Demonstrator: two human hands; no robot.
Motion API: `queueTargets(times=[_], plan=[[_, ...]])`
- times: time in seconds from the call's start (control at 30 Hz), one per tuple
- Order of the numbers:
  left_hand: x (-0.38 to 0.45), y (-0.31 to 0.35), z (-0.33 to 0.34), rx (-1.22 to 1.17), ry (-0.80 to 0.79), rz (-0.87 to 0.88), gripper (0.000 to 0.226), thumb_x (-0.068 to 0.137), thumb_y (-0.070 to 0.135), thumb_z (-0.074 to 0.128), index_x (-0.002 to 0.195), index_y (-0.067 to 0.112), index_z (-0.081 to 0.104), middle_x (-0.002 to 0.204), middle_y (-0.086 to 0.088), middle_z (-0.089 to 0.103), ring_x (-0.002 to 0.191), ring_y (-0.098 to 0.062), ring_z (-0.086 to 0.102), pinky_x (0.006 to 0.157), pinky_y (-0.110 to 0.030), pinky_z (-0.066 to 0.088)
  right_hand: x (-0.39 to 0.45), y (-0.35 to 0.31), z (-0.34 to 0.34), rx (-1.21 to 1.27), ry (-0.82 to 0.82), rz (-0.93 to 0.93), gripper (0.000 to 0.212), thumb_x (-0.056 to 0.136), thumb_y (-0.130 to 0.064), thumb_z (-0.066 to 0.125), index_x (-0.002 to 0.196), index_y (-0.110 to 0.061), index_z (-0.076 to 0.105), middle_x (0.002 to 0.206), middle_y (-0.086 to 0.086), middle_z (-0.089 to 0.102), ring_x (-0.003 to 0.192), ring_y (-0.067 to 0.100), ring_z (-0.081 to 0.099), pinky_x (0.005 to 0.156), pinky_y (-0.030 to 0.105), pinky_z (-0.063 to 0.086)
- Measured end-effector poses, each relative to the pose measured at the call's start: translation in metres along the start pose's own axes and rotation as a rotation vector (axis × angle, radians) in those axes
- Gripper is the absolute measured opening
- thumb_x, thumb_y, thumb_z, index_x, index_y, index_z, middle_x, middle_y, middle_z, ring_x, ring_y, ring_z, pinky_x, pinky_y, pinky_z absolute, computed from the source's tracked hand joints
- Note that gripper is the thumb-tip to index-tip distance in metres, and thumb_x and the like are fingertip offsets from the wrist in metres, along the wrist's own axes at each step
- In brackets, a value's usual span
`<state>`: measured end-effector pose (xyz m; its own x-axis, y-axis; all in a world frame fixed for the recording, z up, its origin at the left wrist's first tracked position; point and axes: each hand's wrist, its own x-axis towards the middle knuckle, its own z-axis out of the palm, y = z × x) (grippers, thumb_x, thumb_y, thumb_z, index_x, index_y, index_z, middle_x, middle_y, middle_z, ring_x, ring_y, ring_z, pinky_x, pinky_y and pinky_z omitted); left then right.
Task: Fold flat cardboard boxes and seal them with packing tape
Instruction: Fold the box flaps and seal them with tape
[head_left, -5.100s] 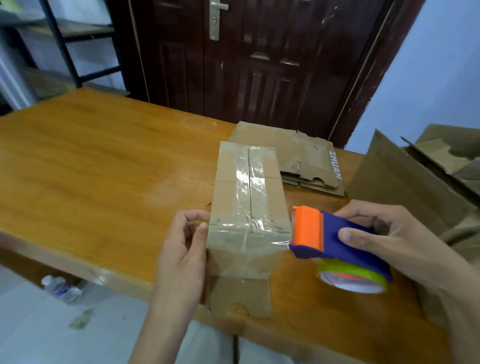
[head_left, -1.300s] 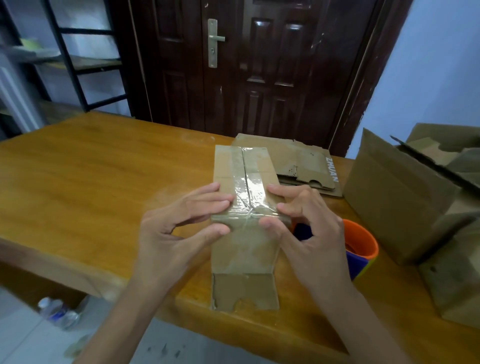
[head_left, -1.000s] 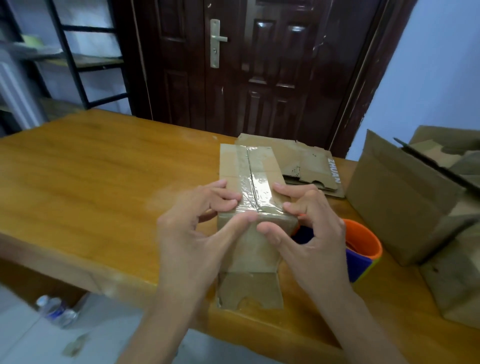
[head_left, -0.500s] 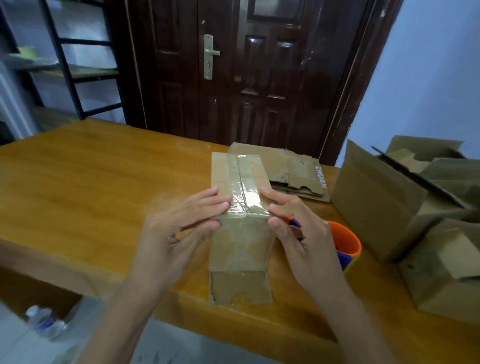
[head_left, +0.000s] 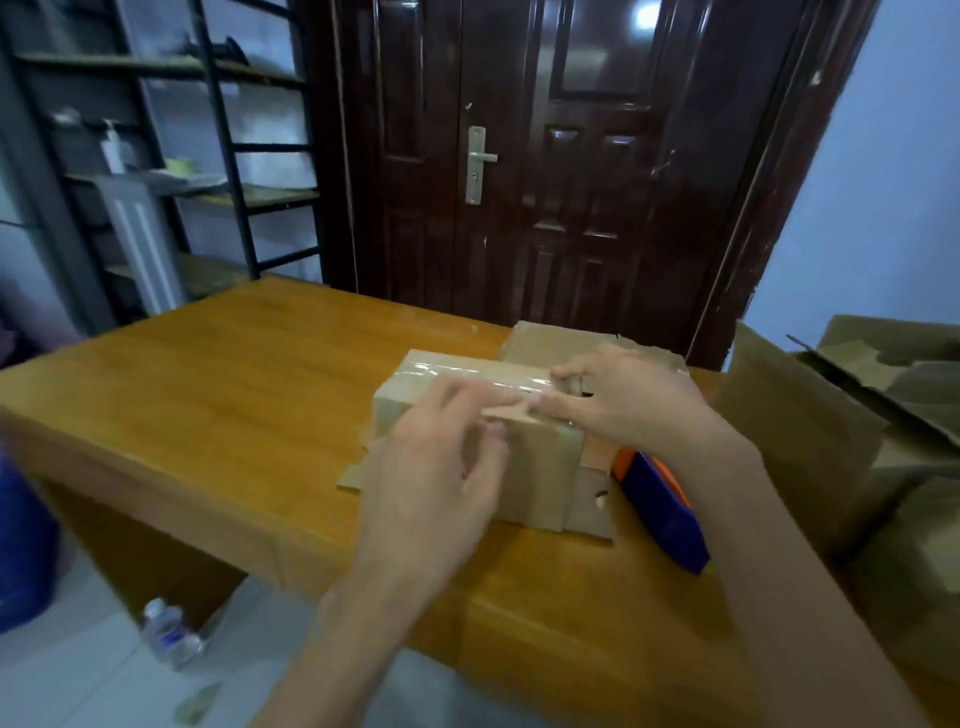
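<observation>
Since half a second back: the view had swung and the taped carton lay slantwise across the table, its long seam running from ten o'clock to four o'clock instead of straight away.
Carton's place: at the table's near middle, resting on a flat cardboard sheet whose tabbed edge stuck out at six o'clock.
Left hand: over the carton's near end, fingers loosely curled with the tips against the top edge; blurred, so whether it was pinching tape I could not tell.
Right hand: at the carton's three o'clock end, fingers straight and close together, pressing on the top by the seam.
Tape: a glossy clear strip ran along the top seam.
What it meant: I judged this seam closed and the hands to be rubbing the tape ends down.
Tape dispenser: orange and blue, set down at four o'clock, touched by neither hand.
Open cartons: at three o'clock, holding only folded cardboard pieces as far as showed.
Flat blanks: stacked at twelve o'clock, just behind.
</observation>
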<state>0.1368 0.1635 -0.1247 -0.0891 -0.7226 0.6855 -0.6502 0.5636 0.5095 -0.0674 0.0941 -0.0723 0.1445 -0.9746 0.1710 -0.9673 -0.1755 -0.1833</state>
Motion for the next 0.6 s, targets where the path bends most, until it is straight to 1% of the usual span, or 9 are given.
queueTargets(times=[0.07,0.1,0.13,0.2,0.27,0.33,0.47,0.53,0.6], plan=[[0.023,-0.026,-0.024,0.120,0.083,-0.067,0.020,0.098,0.038,0.056,0.113,0.039,0.069,0.110,0.026,0.067,0.088,0.003,0.065,0.065,-0.015,0.052,0.010,0.001,-0.001,0.112,-0.114,-0.013,0.069,0.088,-0.072,0.062,0.146,-0.036,0.057,0.145,-0.008,0.060,0.127,0.014,0.057,0.097,0.030,0.048],[0.035,-0.044,-0.033,0.165,0.047,-0.078,0.018,0.100,0.036,0.058,0.112,0.040,0.070,0.111,0.026,0.069,0.095,0.001,0.066,0.072,-0.019,0.055,0.014,0.002,-0.003,0.172,-0.155,-0.030,0.065,0.091,-0.065,0.064,0.149,-0.036,0.054,0.148,-0.008,0.058,0.130,0.014,0.055,0.099,0.027,0.043],[0.047,-0.062,-0.040,0.128,-0.043,-0.093,0.018,0.102,0.033,0.060,0.114,0.040,0.072,0.115,0.025,0.070,0.107,0.000,0.066,0.084,-0.026,0.058,0.017,0.003,-0.004,0.214,-0.194,-0.046,0.061,0.094,-0.059,0.065,0.150,-0.037,0.052,0.151,-0.008,0.055,0.132,0.014,0.052,0.101,0.027,0.040],[0.063,-0.091,-0.049,-0.128,-0.303,-0.163,0.025,0.106,0.023,0.059,0.121,0.037,0.074,0.127,0.022,0.070,0.125,0.000,0.060,0.108,-0.036,0.051,0.022,0.005,-0.009,0.293,-0.265,-0.070,0.055,0.098,-0.050,0.065,0.151,-0.044,0.049,0.154,-0.010,0.050,0.131,0.012,0.048,0.109,0.032,0.038],[0.063,-0.103,-0.055,-0.266,-0.474,-0.200,0.028,0.108,0.016,0.056,0.123,0.029,0.076,0.126,0.017,0.072,0.123,-0.001,0.062,0.106,-0.034,0.049,0.027,0.005,-0.011,0.388,-0.327,-0.084,0.058,0.101,-0.041,0.066,0.154,-0.049,0.042,0.157,-0.012,0.046,0.138,0.014,0.045,0.119,0.043,0.035],[0.050,-0.105,-0.057,-0.313,-0.533,-0.185,0.029,0.109,0.018,0.055,0.127,0.028,0.075,0.125,0.014,0.073,0.122,-0.005,0.063,0.100,-0.028,0.047,0.034,0.008,-0.005,0.428,-0.258,-0.092,0.064,0.100,-0.036,0.067,0.156,-0.049,0.037,0.158,-0.013,0.045,0.143,0.018,0.046,0.121,0.048,0.036],[0.019,-0.097,-0.055,-0.237,-0.497,-0.055,0.031,0.100,0.040,0.066,0.131,0.038,0.072,0.132,0.014,0.060,0.131,-0.009,0.054,0.100,-0.021,0.047,0.021,0.017,0.009,0.403,0.069,-0.041,0.056,0.100,-0.039,0.067,0.152,-0.038,0.048,0.149,-0.010,0.054,0.129,0.016,0.057,0.109,0.037,0.047],[0.007,-0.087,-0.048,-0.203,-0.406,0.030,0.031,0.096,0.047,0.073,0.124,0.034,0.074,0.143,0.013,0.054,0.138,-0.009,0.049,0.104,-0.023,0.047,-0.006,0.030,0.021,0.218,0.188,0.035,0.049,0.103,-0.053,0.054,0.149,-0.039,0.049,0.143,-0.008,0.058,0.125,0.016,0.058,0.100,0.043,0.054],[-0.003,-0.073,-0.035,-0.212,-0.336,0.104,0.035,0.093,0.051,0.072,0.118,0.026,0.074,0.153,0.015,0.051,0.145,-0.010,0.045,0.112,-0.033,0.043,-0.036,0.047,0.034,-0.040,0.169,0.157,0.058,0.100,-0.068,0.039,0.150,-0.039,0.045,0.144,-0.005,0.055,0.125,0.018,0.057,0.089,0.042,0.059]])
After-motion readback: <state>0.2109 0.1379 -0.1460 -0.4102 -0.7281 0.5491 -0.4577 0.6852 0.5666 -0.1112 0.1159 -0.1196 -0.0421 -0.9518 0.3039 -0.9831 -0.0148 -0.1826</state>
